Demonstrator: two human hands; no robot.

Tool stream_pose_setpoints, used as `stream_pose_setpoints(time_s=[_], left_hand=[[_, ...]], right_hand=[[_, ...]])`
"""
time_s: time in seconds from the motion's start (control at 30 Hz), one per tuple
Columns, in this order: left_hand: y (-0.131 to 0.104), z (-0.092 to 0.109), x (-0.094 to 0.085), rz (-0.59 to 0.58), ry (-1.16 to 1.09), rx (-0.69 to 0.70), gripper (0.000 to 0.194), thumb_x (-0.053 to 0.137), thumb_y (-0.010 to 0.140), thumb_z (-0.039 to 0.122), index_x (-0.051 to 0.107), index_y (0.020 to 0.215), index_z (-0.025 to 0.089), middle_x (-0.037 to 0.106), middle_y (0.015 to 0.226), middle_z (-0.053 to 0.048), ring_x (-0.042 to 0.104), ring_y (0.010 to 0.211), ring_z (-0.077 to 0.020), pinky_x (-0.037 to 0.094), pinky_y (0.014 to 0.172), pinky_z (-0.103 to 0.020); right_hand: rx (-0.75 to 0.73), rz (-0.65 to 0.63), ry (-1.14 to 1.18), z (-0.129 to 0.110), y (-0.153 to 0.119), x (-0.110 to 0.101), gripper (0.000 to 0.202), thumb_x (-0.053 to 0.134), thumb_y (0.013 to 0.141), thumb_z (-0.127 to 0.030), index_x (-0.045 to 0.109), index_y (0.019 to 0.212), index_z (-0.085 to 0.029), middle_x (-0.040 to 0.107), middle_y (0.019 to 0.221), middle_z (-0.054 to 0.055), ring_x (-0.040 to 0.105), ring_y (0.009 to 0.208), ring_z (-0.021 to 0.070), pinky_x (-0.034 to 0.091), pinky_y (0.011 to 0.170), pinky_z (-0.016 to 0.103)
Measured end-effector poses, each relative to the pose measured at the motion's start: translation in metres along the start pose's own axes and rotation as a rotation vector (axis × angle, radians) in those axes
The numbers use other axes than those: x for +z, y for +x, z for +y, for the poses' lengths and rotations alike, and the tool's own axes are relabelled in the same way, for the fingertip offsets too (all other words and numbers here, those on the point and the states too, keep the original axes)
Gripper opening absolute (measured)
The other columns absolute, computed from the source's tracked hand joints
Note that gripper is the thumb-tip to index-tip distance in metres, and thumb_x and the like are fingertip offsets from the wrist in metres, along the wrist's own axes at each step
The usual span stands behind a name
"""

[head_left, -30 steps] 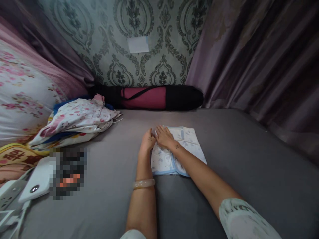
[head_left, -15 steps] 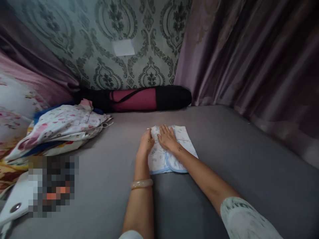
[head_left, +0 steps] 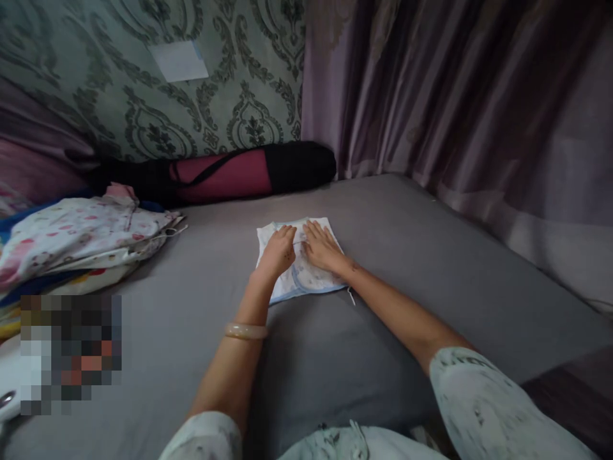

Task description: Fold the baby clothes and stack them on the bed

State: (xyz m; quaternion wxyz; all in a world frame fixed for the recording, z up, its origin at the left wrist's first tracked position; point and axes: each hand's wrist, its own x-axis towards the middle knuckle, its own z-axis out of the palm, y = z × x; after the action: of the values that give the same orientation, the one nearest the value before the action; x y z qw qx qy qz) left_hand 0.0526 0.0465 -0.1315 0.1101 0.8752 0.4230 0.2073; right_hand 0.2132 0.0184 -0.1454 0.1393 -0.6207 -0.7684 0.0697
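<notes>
Damask wallpaper (head_left: 253, 121) rises at the far side of a grey sheet (head_left: 421, 255). At the near left lies a white device (head_left: 19, 370), partly blurred out; beyond it is a heap of printed clothes (head_left: 96, 236). A maroon-and-black bag (head_left: 220, 176) stretches along the wall, below a white card (head_left: 179, 61). The left hand (head_left: 280, 249), with a pale bangle (head_left: 246, 331) on its forearm, covers the left part of a blue-trimmed white top (head_left: 306, 281) lying mid-sheet; its fingers sit close together, and whether they pinch cloth cannot be told. The right hand (head_left: 323, 246) lies palm down on the top's right part, fingers slightly spread. A mauve curtain (head_left: 383, 83) hangs at right.
</notes>
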Motion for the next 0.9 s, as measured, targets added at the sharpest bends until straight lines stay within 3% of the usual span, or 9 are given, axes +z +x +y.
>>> stream_pose_setpoints(time_s=[0.1,0.2,0.37,0.47,0.6,0.73,0.9], left_hand=[[-0.023,0.017,-0.002,-0.137,0.028,0.047,0.046,0.038,0.094,0.021,0.045,0.136,0.002,0.044,0.144,-0.024,0.033,0.141,-0.0279,0.024,0.115,-0.043],[-0.045,0.028,0.005,-0.238,0.059,0.058,0.056,0.038,0.096,0.036,0.04,0.14,0.001,0.035,0.15,-0.024,0.025,0.144,-0.0297,0.018,0.118,-0.043],[-0.06,0.026,0.024,-0.26,0.088,0.021,0.064,0.033,0.097,0.045,0.03,0.148,0.006,0.026,0.156,-0.018,0.015,0.147,-0.0266,0.009,0.119,-0.043],[-0.059,0.024,0.026,-0.263,0.06,0.005,0.064,0.033,0.096,0.047,0.029,0.148,0.01,0.025,0.156,-0.016,0.014,0.147,-0.0245,0.007,0.119,-0.041],[-0.062,0.027,0.016,-0.276,-0.003,-0.01,0.062,0.035,0.096,0.046,0.033,0.147,0.009,0.025,0.156,-0.018,0.014,0.147,-0.0248,0.009,0.119,-0.043],[-0.088,0.018,-0.006,-0.227,0.013,-0.001,0.058,0.035,0.096,0.047,0.038,0.143,0.012,0.029,0.155,-0.017,0.017,0.147,-0.0256,0.011,0.119,-0.045],[-0.135,-0.012,-0.035,-0.167,0.047,0.029,0.056,0.042,0.094,0.053,0.047,0.135,0.016,0.045,0.144,-0.017,0.043,0.133,-0.0274,0.034,0.11,-0.042]], right_hand=[[-0.024,-0.069,-0.04,0.019,-0.036,-0.006,0.059,0.027,0.098,-0.033,0.027,0.15,-0.006,0.02,0.158,0.014,0.012,0.147,0.024,0.009,0.118,0.043],[-0.076,-0.091,-0.075,0.03,-0.057,-0.002,0.06,0.026,0.099,-0.039,0.028,0.15,-0.008,0.021,0.158,0.014,0.013,0.146,0.0255,0.012,0.118,0.045],[-0.084,-0.086,-0.081,0.03,-0.063,0.01,0.058,0.025,0.099,-0.041,0.034,0.149,-0.012,0.023,0.158,0.013,0.016,0.146,0.0244,0.012,0.117,0.047],[-0.085,-0.102,-0.028,0.032,-0.06,0.009,0.058,0.024,0.098,-0.04,0.035,0.148,-0.012,0.024,0.158,0.012,0.016,0.146,0.0237,0.012,0.118,0.047],[-0.072,-0.116,0.106,0.042,-0.066,-0.003,0.056,0.021,0.098,-0.037,0.034,0.148,-0.016,0.028,0.156,0.01,0.019,0.145,0.0208,0.017,0.117,0.046],[-0.181,-0.058,0.121,0.053,-0.094,-0.017,0.051,0.033,0.095,-0.034,0.043,0.144,-0.02,0.033,0.154,0.01,0.026,0.143,0.0232,0.023,0.115,0.048],[-0.28,-0.045,0.124,0.063,-0.128,-0.029,0.041,0.048,0.093,-0.037,0.058,0.129,-0.02,0.047,0.142,0.015,0.043,0.131,0.0253,0.038,0.107,0.044]])
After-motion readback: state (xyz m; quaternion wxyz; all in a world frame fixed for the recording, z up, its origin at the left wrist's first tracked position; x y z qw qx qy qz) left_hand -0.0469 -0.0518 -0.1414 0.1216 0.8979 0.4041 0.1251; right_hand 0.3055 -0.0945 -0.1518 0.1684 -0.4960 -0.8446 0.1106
